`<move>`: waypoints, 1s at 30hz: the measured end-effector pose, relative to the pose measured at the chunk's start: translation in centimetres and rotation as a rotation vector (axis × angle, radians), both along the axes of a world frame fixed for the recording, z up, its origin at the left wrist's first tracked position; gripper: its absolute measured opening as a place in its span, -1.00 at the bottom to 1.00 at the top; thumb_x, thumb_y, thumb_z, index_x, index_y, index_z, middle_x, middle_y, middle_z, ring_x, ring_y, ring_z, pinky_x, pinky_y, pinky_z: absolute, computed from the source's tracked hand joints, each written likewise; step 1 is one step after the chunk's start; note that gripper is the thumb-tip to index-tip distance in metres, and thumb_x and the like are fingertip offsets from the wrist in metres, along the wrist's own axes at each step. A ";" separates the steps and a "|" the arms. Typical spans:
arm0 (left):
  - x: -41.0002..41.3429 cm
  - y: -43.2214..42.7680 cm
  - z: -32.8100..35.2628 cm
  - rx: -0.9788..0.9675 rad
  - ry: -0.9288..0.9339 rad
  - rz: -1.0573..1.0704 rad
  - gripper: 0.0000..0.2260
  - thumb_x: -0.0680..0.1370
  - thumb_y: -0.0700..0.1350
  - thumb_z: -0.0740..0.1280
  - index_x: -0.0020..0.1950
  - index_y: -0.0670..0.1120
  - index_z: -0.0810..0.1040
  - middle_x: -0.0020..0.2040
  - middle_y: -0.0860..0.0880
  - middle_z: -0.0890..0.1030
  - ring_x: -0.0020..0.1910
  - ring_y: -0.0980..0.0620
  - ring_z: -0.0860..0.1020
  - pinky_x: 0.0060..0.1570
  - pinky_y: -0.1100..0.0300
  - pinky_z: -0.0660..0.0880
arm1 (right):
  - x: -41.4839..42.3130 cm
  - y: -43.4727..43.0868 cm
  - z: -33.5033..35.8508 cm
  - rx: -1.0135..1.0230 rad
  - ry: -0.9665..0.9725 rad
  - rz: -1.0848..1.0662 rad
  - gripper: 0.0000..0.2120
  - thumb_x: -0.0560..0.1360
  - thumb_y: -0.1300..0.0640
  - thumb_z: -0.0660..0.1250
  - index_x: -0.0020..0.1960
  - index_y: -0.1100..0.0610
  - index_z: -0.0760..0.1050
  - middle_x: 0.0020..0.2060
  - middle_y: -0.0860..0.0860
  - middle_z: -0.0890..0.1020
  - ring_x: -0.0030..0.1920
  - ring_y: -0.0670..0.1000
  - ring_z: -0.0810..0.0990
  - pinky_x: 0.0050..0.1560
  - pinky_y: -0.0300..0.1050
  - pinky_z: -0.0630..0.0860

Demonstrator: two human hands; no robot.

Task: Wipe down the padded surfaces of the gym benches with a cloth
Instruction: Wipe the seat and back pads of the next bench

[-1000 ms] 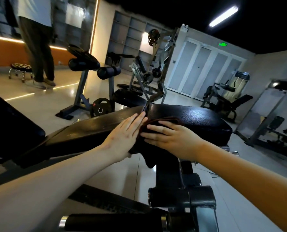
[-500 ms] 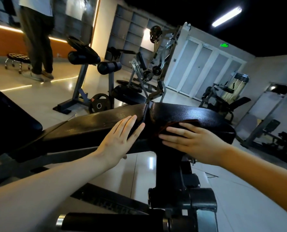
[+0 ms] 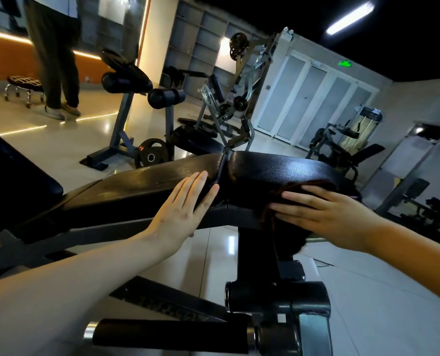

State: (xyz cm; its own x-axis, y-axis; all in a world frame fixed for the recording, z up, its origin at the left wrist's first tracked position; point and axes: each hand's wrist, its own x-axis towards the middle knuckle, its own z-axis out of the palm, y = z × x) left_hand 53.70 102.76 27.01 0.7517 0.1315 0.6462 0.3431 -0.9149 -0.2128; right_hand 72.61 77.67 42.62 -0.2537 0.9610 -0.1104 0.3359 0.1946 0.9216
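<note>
Pressing flat, two hands, right hand [image 3: 334,214] on one cloth [image 3: 294,187], left hand [image 3: 180,209] on one pad [image 3: 141,181]

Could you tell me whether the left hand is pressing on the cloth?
No, the left hand lies flat on the bare back pad, while the cloth sits under the right hand on the seat pad.

Black, pebble-grained surface [image 3: 278,170]. Dark reddish-brown cloth [image 3: 290,188]. Black stool [image 3: 24,80] cushion with pale lattice pattern. Orange wall [image 3: 3,60], green sign [image 3: 344,64], pale grey doors [image 3: 303,104], glossy cream floor [image 3: 67,145]. Black weight plate [image 3: 150,156] with small red mark. Grey metal frame [image 3: 314,337].
</note>
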 end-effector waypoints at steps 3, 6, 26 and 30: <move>-0.1 0.0 0.0 0.010 -0.006 -0.020 0.22 0.10 -0.08 0.69 0.55 -0.26 0.02 0.48 -0.41 0.15 0.47 -0.36 0.20 0.43 -0.19 0.21 | -2.7 5.5 -2.1 0.001 0.039 0.067 -0.46 0.54 0.18 0.09 0.52 0.10 0.21 0.53 -0.01 0.18 0.54 0.06 0.06 0.51 0.07 -0.05; -0.3 0.0 0.3 0.005 0.000 -0.021 0.21 0.07 -0.06 0.70 0.53 -0.29 0.07 0.47 -0.40 0.17 0.46 -0.35 0.22 0.41 -0.20 0.27 | -4.5 8.2 -2.9 0.012 0.049 0.072 -0.45 0.53 0.15 0.16 0.51 0.13 0.24 0.53 0.02 0.21 0.54 0.07 0.08 0.50 0.07 -0.06; -1.2 -1.3 1.6 -0.079 0.115 0.019 0.23 0.19 0.10 0.63 0.56 -0.22 -0.13 0.50 -0.38 -0.04 0.52 -0.35 0.07 0.48 -0.15 0.05 | -4.6 7.0 -1.7 -0.049 0.097 0.030 -0.44 0.49 0.18 0.29 0.48 0.09 0.32 0.50 0.01 0.26 0.51 0.10 0.19 0.48 0.09 0.08; -1.1 -4.1 2.8 -0.178 0.015 -0.025 0.13 0.28 0.20 0.56 0.56 -0.24 -0.06 0.54 -0.33 -0.10 0.54 -0.32 0.00 0.47 -0.14 -0.04 | -5.5 5.7 -1.0 -0.011 0.208 0.020 -0.49 0.36 0.27 0.48 0.30 0.17 0.51 0.42 0.09 0.41 0.44 0.21 0.32 0.36 0.10 0.30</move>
